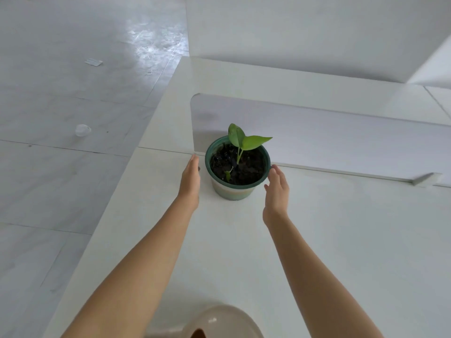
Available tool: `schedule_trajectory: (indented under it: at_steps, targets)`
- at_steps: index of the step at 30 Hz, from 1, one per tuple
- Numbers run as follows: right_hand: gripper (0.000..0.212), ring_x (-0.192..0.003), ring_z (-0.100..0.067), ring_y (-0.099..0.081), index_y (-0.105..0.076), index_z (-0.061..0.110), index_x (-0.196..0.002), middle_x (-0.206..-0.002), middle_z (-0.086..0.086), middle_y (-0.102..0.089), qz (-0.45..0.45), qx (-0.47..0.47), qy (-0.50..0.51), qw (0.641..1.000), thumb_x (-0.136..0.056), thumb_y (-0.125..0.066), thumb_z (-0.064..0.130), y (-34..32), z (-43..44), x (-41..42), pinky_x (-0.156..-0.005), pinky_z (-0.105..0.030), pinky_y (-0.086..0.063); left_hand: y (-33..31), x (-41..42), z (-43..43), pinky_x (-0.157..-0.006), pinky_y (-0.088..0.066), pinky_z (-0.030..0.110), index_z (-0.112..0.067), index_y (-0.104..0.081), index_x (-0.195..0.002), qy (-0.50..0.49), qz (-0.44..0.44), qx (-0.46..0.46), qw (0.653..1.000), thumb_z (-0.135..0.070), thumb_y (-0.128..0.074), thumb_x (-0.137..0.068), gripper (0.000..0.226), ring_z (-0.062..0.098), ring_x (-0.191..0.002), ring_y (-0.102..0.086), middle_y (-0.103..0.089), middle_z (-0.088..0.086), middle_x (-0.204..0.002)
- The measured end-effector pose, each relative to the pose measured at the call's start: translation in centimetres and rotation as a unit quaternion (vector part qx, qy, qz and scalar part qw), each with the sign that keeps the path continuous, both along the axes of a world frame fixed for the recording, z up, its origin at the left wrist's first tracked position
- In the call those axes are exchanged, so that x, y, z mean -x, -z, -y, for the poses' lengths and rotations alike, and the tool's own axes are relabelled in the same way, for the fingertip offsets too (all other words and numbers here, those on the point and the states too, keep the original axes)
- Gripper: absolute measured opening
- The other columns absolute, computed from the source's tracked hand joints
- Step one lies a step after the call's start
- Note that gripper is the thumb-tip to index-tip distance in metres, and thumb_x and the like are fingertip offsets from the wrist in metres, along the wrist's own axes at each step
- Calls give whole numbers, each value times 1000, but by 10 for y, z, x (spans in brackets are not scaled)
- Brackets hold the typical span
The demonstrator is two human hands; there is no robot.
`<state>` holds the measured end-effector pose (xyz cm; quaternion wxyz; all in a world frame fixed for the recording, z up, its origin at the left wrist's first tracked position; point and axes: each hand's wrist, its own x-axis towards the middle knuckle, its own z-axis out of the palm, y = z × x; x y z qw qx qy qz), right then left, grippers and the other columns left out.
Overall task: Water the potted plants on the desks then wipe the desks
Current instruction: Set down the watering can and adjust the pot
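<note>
A small green-rimmed pot (233, 190) with dark wet soil and a young plant (240, 140) of a few green leaves stands on the white desk (341, 240), close to the low white divider panel (317, 132). My left hand (190, 181) is held flat beside the pot's left side, fingers straight, a small gap from it. My right hand (277, 191) is on the pot's right side, fingers relaxed, fingertips near the rim; contact cannot be told. Neither hand holds anything.
A beige rounded object (219, 320) sits at the desk's near edge between my forearms. The desk's left edge drops to a grey tiled floor (61, 179), where a clear cup (83, 130) and a scrap of paper (94, 62) lie.
</note>
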<state>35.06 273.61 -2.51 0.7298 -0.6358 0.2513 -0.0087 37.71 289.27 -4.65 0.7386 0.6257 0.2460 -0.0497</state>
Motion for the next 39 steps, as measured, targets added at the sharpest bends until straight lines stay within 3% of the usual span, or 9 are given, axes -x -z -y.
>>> schedule_trajectory:
  at_steps: [3, 9, 14, 18, 23, 27, 31, 34, 39]
  targets:
    - [46, -134, -11, -33, -31, 16, -142, -147, 2, -36, 23, -8, -11, 1000, -97, -34, 22, 13, -8, -7, -108, -26, -27, 4, -10, 9, -109, -31, 39, -30, -58, -112, 62, 40, 24, 997, -43, -26, -97, 38, 10, -124, -46, -57, -8, -126]
    - [43, -133, -10, -36, -37, 17, -139, -145, 3, -40, 30, -2, -27, 999, -97, -35, 25, 21, 0, -23, -113, -30, -27, 18, -8, 14, -117, -20, 41, -26, -39, -139, 58, 51, 4, 997, -58, -26, -88, 62, 8, -136, -33, -41, -7, -146]
    - [23, -109, -10, -45, -49, 20, -105, -115, 5, -49, 12, -6, -79, 997, -92, -41, 36, 14, 13, -49, -114, -42, -29, 23, 11, 23, -117, -11, 36, -28, -20, -146, 53, 50, -5, 997, -63, -27, -77, 78, 3, -141, -18, -22, -13, -155]
    - [49, -135, -14, -34, -33, 16, -141, -147, -1, -38, 22, 1, -60, 998, -95, -36, 33, 18, 13, -29, -116, -39, -26, 17, 2, 14, -118, -13, 39, -24, -31, -143, 26, 37, -1, 999, -55, -24, -90, 62, 6, -140, -23, -29, -10, -152]
    - [54, -141, -12, -21, -17, 22, -146, -154, 5, -21, 1, -1, -84, 996, -97, -33, 34, 13, -1, -24, -110, -27, -18, 9, -1, 19, -116, -16, 37, -24, -31, -143, 35, 40, -17, 998, -47, -26, -93, 55, 8, -138, -28, -34, -8, -150]
    - [55, -142, -13, -19, -18, 23, -147, -155, 5, -20, -12, 32, -127, 991, -96, -29, 43, 3, 4, -32, -111, -32, -17, 4, 14, 24, -111, -16, 29, -24, -25, -145, 29, 29, -11, 999, -42, -27, -95, 53, 8, -140, -24, -27, -8, -153]
    - [56, -144, -14, -11, -1, 31, -147, -158, 8, -8, -1, 55, -114, 992, -97, -21, 47, -5, 13, -10, -114, -35, -12, -25, 28, 14, -113, -13, 35, -26, -16, -147, 34, -3, -24, 999, -35, -35, -95, 57, 10, -142, -16, -17, -10, -156]
    - [54, -143, -17, -17, -4, 35, -146, -157, 3, -12, 18, 52, -79, 995, -96, -20, 48, -6, 26, 26, -117, -40, -14, -55, 50, -5, -113, -20, 38, -23, -23, -146, -16, 0, -50, 999, -30, -39, -94, 55, 13, -139, -24, -23, -3, -154]
    - [47, -122, -17, -43, -34, 21, -138, -135, -5, -44, 22, 54, -45, 997, -97, -23, 42, -12, 44, 118, -107, -37, -33, -93, 148, -28, -87, -39, 29, -26, -52, -120, -48, 79, -11, 996, -35, -48, -81, 40, 15, -110, -52, -56, 0, -121]
